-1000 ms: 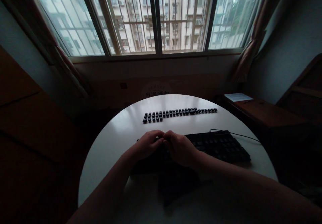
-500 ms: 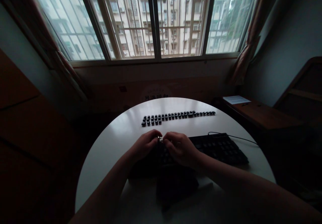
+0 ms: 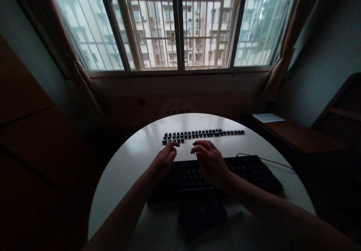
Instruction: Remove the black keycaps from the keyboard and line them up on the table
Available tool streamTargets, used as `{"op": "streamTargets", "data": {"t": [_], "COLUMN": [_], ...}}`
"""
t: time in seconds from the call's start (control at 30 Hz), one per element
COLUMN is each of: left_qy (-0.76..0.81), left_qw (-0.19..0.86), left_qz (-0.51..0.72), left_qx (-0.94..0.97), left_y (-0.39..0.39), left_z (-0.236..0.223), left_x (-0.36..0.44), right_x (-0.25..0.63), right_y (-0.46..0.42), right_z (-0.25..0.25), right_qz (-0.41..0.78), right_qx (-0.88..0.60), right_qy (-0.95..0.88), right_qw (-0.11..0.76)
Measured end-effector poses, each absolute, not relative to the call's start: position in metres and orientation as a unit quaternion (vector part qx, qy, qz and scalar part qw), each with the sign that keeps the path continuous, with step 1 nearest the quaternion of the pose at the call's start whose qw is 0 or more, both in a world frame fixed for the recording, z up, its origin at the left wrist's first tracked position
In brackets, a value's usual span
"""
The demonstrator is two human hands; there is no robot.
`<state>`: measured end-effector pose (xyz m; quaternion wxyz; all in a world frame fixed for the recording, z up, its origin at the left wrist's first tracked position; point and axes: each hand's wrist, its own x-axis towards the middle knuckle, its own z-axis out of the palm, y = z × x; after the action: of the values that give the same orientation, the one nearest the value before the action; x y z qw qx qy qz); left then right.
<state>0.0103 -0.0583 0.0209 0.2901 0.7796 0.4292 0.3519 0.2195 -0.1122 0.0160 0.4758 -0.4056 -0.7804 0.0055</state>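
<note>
A black keyboard (image 3: 183,177) lies on the round white table (image 3: 118,190), partly covered by my hands and forearms. Above its back edge on the left, my left hand (image 3: 165,160) is closed, pinching a small dark keycap (image 3: 175,151) between thumb and fingers. My right hand (image 3: 210,162) is over the middle of the keyboard, its fingers curled round a thin metal tool (image 3: 194,152), mostly hidden. Beyond the hands, several black keycaps (image 3: 197,134) stand in rows on the table, with a shorter second row at the left end.
A dark flat object (image 3: 201,215) lies in front of the keyboard. The keyboard's cable (image 3: 273,161) runs off over the right side of the table. To the right is a brown wooden surface (image 3: 301,132) bearing white paper (image 3: 267,117). A barred window (image 3: 180,29) fills the back.
My hands have come apart: the left moved left toward the keycap rows with the small keycap, the right moved right with the thin tool. The view has shifted slightly.
</note>
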Motion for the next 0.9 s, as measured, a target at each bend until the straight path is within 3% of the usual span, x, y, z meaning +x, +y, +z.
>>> {"op": "streamTargets", "data": {"t": [0.33, 0.53, 0.73, 0.9], "left_qy": [0.296, 0.269, 0.351, 0.495], "left_qw": [0.399, 0.412, 0.327, 0.21], "left_qz": [0.306, 0.296, 0.321, 0.33], "left_qx": [0.812, 0.819, 0.816, 0.776], "left_y": [-0.066, -0.07, -0.065, -0.047], "left_z": [0.013, 0.013, 0.016, 0.015], "left_x": [0.017, 0.017, 0.012, -0.005], "right_x": [0.223, 0.219, 0.217, 0.228], "right_y": [-0.105, -0.104, -0.085, -0.024], "right_z": [0.006, -0.002, 0.006, 0.011], "right_qz": [-0.037, 0.019, 0.076, 0.133], "right_qx": [-0.395, -0.402, -0.43, -0.532], "right_qy": [-0.848, -0.841, -0.819, -0.795], "right_qw": [0.351, 0.362, 0.372, 0.259]}}
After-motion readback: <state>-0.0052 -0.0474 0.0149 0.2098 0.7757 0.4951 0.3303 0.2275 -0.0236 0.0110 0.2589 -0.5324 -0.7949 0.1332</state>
